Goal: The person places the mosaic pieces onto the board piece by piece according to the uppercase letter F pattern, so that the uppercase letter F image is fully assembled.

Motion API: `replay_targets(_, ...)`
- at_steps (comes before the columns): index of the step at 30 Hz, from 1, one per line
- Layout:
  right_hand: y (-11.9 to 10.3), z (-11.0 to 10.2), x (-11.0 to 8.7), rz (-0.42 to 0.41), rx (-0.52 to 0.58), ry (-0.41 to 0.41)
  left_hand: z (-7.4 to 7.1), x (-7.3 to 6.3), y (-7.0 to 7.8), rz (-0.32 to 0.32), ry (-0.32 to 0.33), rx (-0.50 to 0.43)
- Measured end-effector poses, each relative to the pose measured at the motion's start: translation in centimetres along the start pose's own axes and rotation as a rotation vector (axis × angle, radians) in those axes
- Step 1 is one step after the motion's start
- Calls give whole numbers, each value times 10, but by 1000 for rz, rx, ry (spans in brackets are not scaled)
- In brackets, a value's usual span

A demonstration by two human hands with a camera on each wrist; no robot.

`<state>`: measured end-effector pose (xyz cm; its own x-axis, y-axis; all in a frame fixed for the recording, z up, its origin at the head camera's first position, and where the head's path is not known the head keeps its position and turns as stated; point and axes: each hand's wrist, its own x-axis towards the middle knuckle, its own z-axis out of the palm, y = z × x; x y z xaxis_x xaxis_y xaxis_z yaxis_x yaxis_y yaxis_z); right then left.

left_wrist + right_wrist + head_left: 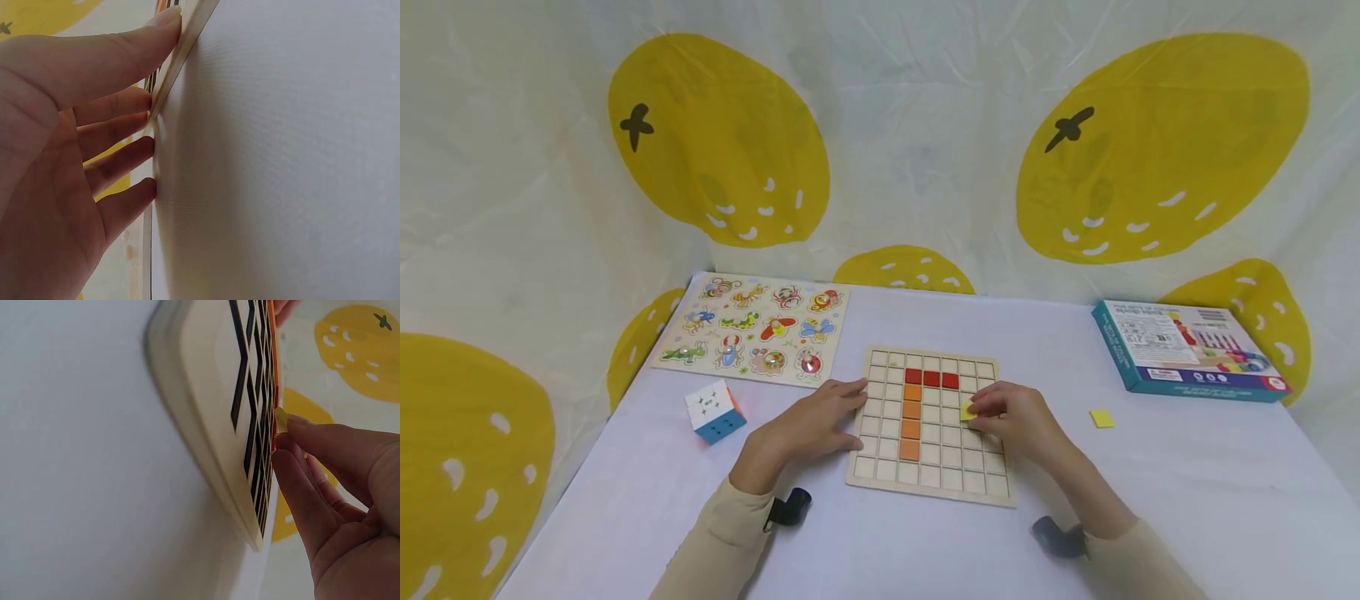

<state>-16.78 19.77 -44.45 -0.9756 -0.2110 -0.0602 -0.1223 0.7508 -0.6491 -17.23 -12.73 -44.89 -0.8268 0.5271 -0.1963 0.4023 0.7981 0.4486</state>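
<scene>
A wooden grid board (931, 493) lies flat on the white table, with three red tiles (931, 380) in a row and a column of several orange tiles (910, 429) below the leftmost red one. My left hand (811, 427) rests at the board's left edge, thumb and fingers spread apart. In the left wrist view the thumb (165, 19) touches the board's rim. Over the board's right part, my right hand (1018, 419) pinches a yellow square tile (966, 411) between thumb and fingers. The right wrist view shows this tile at the board's surface, partly covered by the fingertips.
Another yellow tile (1102, 418) lies on the table to the right. Behind it sits a boxed toy set (1187, 350). On the left are an insect picture puzzle (752, 329) and a puzzle cube (715, 412). A lemon-print curtain (917, 125) hangs behind the table.
</scene>
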Motion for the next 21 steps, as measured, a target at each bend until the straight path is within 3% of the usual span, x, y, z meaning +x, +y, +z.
replay_targets(10,-16,17,9,-44,9,10,0,1,1,2,-6,0)
replay_targets(21,-28,29,18,-23,-9,-18,0,1,1,-1,0,9)
